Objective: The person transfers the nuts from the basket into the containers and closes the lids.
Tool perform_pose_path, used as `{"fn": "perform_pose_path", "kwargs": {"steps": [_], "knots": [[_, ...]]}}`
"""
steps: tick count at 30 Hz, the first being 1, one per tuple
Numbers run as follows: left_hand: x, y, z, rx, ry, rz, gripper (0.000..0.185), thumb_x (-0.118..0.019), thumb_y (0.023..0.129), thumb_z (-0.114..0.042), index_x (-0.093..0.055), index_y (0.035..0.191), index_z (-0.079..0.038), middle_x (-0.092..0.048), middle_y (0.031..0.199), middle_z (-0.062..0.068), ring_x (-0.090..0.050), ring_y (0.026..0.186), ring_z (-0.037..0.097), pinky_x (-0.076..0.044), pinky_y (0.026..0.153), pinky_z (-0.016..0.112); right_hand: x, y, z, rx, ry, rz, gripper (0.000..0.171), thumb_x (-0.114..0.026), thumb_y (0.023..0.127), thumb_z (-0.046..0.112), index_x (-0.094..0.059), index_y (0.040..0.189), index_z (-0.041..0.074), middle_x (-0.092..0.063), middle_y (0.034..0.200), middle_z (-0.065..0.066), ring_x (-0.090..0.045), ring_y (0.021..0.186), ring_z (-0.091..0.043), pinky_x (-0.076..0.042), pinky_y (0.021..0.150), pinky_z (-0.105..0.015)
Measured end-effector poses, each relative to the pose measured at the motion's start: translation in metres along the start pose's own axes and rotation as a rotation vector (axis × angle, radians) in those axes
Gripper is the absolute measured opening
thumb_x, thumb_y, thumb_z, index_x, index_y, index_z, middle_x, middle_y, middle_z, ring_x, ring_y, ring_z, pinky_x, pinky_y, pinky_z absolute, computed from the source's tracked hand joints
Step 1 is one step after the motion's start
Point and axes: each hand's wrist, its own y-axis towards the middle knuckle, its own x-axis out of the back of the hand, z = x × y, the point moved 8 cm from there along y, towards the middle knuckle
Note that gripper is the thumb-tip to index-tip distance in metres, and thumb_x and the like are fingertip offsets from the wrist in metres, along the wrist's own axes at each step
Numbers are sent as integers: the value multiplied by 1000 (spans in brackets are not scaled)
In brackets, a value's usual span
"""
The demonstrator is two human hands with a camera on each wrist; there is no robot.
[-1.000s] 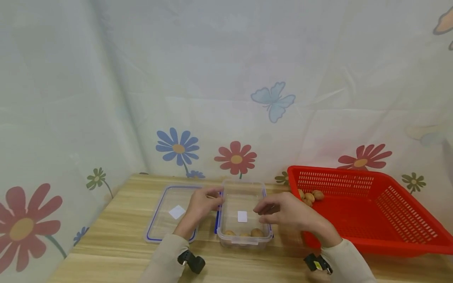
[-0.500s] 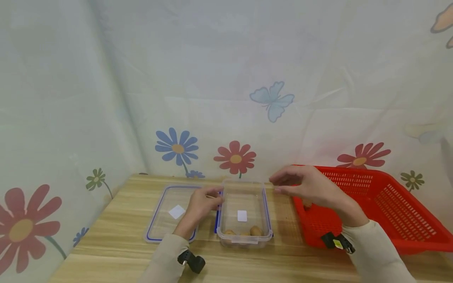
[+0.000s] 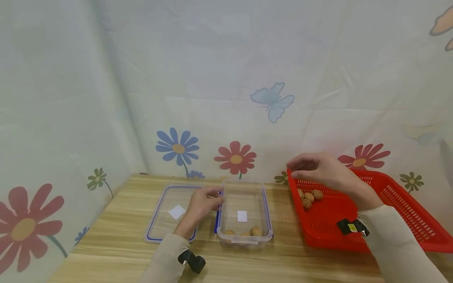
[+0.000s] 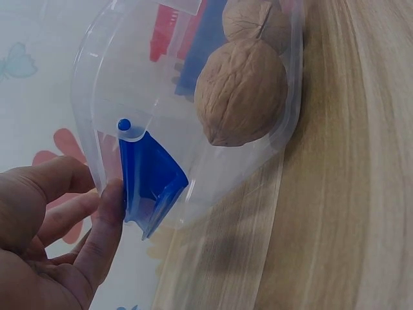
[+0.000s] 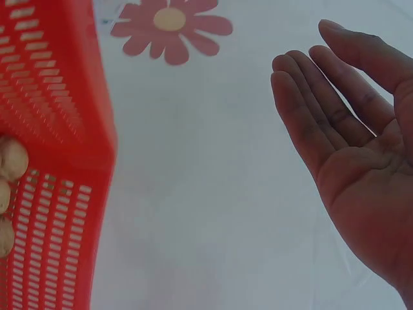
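Note:
A clear plastic food container [image 3: 244, 200] with a white label stands on the table, several walnuts [image 4: 242, 92] at its near end. At its left rim, my left hand [image 3: 204, 202] pinches the edge between thumb and fingers, beside a blue latch [image 4: 148, 184] that hangs down. My right hand [image 3: 322, 171] is raised over the left back corner of a red basket [image 3: 354, 224], holding nothing. In the right wrist view its palm shows bare, fingers [image 5: 322, 103] nearly straight and thumb apart. More walnuts [image 3: 309, 196] lie in the basket's left back corner.
The container's clear lid [image 3: 159, 220], edged in blue and carrying a white label, lies flat on the table left of the container. Behind the wooden table [image 3: 116, 236] hangs a flowered curtain [image 3: 212, 98]. The red basket takes up the table's right side.
My right hand has gone from over the container, rightward and up, to above the basket. My left hand stays at the container's rim.

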Motion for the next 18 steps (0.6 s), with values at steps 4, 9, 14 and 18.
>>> {"fn": "perform_pose_path", "kwargs": {"steps": [4, 9, 14, 18], "knots": [[-1, 1, 0, -4, -1, 0, 37, -76, 92, 2, -73, 129, 5, -73, 98, 13, -75, 76, 24, -66, 70, 34, 9, 0, -17, -58, -25, -10, 41, -79, 98, 26, -71, 135, 9, -74, 126, -8, -69, 112, -26, -62, 94, -37], [-1, 2, 1, 0, -3, -7, 36, -77, 92, 2, -74, 128, 4, -73, 96, 12, -75, 75, 23, -66, 69, 34, 17, -1, -46, -121, -29, -31, 48, -79, 98, 33, -69, 138, 8, -72, 132, -12, -69, 115, -29, -60, 98, -50], [0, 2, 1, 7, -3, -14, 36, -77, 92, 2, -75, 127, 3, -73, 96, 11, -75, 77, 22, -66, 69, 34, 21, -2, -74, -177, -25, -35, 48, -79, 98, 32, -68, 138, 7, -71, 131, -13, -68, 113, -32, -59, 100, -52], [0, 1, 2, 8, -5, -11, 36, -78, 92, 2, -74, 128, 4, -73, 95, 11, -75, 77, 22, -66, 70, 34, 20, -3, -93, -195, -32, -22, 48, -79, 98, 28, -68, 137, 2, -71, 130, -18, -68, 111, -36, -59, 100, -55]]}}
